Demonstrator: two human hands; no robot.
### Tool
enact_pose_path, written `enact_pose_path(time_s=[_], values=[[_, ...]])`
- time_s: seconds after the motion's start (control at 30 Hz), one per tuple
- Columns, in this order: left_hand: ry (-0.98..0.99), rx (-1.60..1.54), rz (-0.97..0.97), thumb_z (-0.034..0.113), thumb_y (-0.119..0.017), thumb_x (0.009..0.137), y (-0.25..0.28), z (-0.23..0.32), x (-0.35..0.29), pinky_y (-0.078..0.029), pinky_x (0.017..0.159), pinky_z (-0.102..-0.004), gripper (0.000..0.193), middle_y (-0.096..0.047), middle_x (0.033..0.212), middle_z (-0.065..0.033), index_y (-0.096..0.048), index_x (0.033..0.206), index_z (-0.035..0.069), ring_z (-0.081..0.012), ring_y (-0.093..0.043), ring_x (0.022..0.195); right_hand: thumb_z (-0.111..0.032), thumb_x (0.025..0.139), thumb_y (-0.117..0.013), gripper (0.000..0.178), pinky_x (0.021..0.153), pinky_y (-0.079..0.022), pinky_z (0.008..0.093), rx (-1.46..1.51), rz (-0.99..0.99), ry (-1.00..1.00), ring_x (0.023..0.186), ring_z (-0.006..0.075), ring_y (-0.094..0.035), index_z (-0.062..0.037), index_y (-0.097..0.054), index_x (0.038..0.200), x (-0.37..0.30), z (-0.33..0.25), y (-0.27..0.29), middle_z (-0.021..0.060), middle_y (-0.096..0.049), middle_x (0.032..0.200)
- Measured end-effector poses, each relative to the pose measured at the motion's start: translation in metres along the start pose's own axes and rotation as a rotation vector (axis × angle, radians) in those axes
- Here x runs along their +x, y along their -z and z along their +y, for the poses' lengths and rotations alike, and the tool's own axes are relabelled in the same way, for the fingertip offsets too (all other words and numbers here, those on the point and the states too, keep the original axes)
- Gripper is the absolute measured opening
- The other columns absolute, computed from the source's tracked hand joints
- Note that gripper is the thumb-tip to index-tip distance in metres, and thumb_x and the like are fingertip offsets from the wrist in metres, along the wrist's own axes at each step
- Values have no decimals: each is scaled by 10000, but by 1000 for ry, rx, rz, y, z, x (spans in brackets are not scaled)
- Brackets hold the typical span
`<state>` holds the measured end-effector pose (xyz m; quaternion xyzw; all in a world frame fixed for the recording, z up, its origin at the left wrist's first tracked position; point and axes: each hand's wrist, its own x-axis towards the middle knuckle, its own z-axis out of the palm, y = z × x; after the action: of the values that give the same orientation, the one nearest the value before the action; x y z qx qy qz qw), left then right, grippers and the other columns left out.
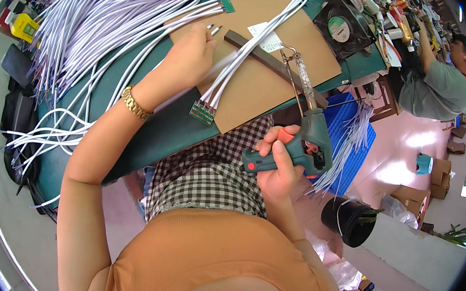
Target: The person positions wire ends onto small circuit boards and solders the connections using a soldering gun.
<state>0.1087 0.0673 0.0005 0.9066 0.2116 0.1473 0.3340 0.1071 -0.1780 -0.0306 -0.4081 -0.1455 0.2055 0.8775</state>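
My left hand point(190, 55) is closed over the cardboard sheet point(308, 39), fingers pinched round a white wire point(216, 30) whose bare tip pokes out beside them. In my right hand point(280, 173) is a green soldering gun point(317, 136), gripped by its handle near the table's front edge. Its metal tip and the thin feed tube point up toward the far side. A small green circuit board point(203, 113) with white wires attached lies at the cardboard's near left edge. A second green board point(226, 5) sits farther back. Across the cardboard lies a dark bar point(265, 63), partly under the wires.
A big bundle of white wires point(98, 15) covers the left of the green table point(146, 147). A black fan point(345, 30) stands at the back right, near tools. More wires rest on a blue surface point(358, 154) at right. Beyond, another person point(435, 88) works.
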Motion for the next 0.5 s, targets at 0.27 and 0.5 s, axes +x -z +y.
enact_pose_path(time_s=[0.27,0.5], values=[[-272,285,-64,241,-658,810,-16,31,11,-467,709,-419,266,-603,837,-191,-566,878,0,-344,-596,800,3,818,-651,291,694,-483,257,-620,366,379,759,113,-570,-10,-503,1068,63,-21,37,56,-590,894],[-313,313,186,128,-571,813,-28,6,17,-506,654,-458,169,-587,826,-199,-528,932,16,-388,-610,755,2,796,-691,211,818,-475,292,-1144,96,528,929,171,-603,-5,-599,985,93,-27,66,74,-613,991]])
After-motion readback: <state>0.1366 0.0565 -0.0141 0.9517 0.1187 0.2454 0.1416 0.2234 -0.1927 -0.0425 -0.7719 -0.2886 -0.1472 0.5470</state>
